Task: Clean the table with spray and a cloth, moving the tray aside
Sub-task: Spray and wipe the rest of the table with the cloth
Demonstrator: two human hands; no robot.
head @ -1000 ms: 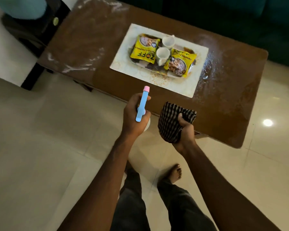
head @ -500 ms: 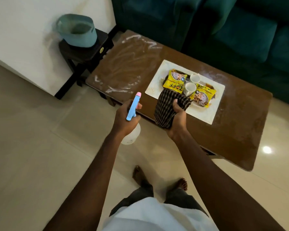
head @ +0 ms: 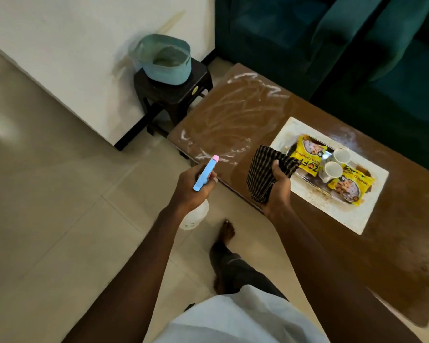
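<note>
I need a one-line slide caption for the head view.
Left hand holds a spray bottle, right hand a striped cloth, at the streaked table with its tray.

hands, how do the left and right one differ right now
The left hand grips a spray bottle; the right hand grips a striped cloth. The left hand shows against the floor, just off the smeared end of the table; the right hand is over the table's near edge, beside the tray. Both hold their thing up off the table.
</note>
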